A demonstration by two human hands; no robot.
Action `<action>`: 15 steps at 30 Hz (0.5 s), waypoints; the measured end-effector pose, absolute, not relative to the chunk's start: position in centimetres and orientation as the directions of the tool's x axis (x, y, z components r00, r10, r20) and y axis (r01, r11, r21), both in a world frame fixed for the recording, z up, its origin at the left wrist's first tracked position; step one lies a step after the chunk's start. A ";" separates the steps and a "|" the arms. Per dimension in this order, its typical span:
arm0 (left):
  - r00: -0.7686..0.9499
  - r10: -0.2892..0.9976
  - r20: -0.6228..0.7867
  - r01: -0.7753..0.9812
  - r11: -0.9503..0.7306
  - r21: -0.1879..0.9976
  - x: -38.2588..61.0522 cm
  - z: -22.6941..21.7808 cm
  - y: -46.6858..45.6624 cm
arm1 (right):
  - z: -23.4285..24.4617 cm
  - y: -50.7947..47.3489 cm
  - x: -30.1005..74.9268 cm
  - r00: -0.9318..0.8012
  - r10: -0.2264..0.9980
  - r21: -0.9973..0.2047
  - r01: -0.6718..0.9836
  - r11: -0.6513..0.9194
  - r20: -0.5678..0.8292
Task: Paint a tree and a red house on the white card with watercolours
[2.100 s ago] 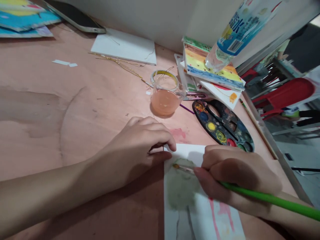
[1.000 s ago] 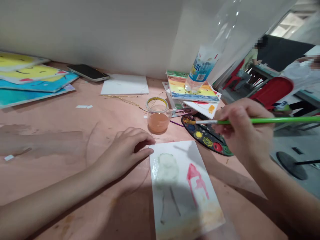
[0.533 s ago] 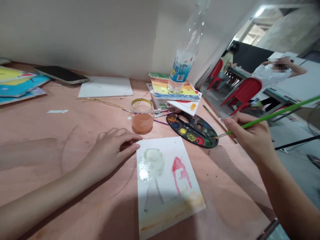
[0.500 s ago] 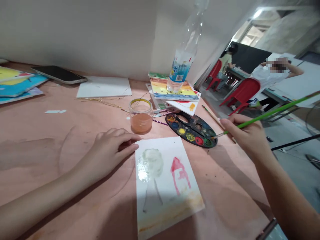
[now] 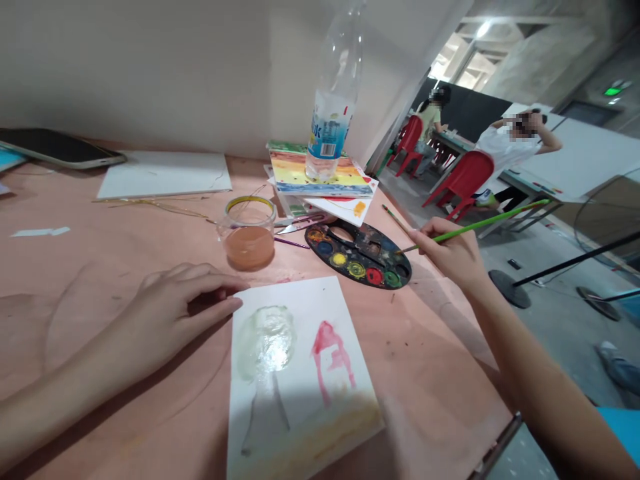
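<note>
A white painting board (image 5: 305, 307) lies on the table with a pale green tree, a red house and an ochre strip along its bottom. My left hand (image 5: 187, 300) rests by the board's upper left corner, thumb and forefinger holding the edge there. In my right hand (image 5: 447, 250) is a slim green paintbrush (image 5: 480, 225), pinched near its lower part. The brush tip touches the right side of a black oval paint palette (image 5: 357, 257) with several coloured wells. Left of the palette stands a clear jar (image 5: 249, 247) of orange-brown water.
A plastic bottle (image 5: 330, 127) stands on stacked paintings (image 5: 285, 180) behind the palette. Another brush (image 5: 393, 219) lies near the table's right edge. A phone (image 5: 60, 148) and a blank white board (image 5: 165, 175) lie at the back left. Two people sit on red chairs (image 5: 463, 180) beyond.
The view has shifted, so the table things appear further left. The brush tip has moved from the green well up to a darker part of the palette. My left hand stays at the board's corner.
</note>
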State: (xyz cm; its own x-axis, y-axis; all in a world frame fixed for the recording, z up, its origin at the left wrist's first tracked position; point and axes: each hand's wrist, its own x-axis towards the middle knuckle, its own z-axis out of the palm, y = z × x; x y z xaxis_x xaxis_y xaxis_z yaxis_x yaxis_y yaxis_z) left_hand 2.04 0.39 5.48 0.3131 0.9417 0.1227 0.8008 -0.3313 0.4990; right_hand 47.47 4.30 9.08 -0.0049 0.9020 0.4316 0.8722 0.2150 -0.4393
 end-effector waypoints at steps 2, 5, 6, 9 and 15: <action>0.315 0.946 0.082 0.813 -0.313 0.491 2.0 5.7 0.3 | 8.7 4.6 47.5 -0.038 0.910 -0.407 0.886 0.221 0.412; 0.319 0.946 0.051 0.828 -0.305 0.471 2.0 5.9 0.3 | 8.5 4.8 47.6 -0.069 0.920 -0.367 0.903 0.222 0.385; 0.320 0.946 0.056 0.829 -0.308 0.468 2.0 6.0 0.3 | 8.5 4.8 47.7 -0.076 0.922 -0.359 0.906 0.223 0.380; 0.310 0.947 0.087 0.819 -0.312 0.481 2.2 5.8 0.4 | 8.5 4.9 47.9 -0.077 0.922 -0.347 0.912 0.219 0.380; 0.292 0.949 0.118 0.800 -0.310 0.513 2.2 5.5 0.4 | 8.5 4.8 48.0 -0.063 0.929 -0.342 0.919 0.197 0.364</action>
State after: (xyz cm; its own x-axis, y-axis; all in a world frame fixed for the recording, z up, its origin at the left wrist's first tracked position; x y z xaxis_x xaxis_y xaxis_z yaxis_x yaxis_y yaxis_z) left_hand 2.21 0.40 5.52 0.2918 0.9491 0.1185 0.8002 -0.3101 0.5134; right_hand 48.02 4.80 8.52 -0.0632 0.9292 0.3642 0.9187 0.1967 -0.3424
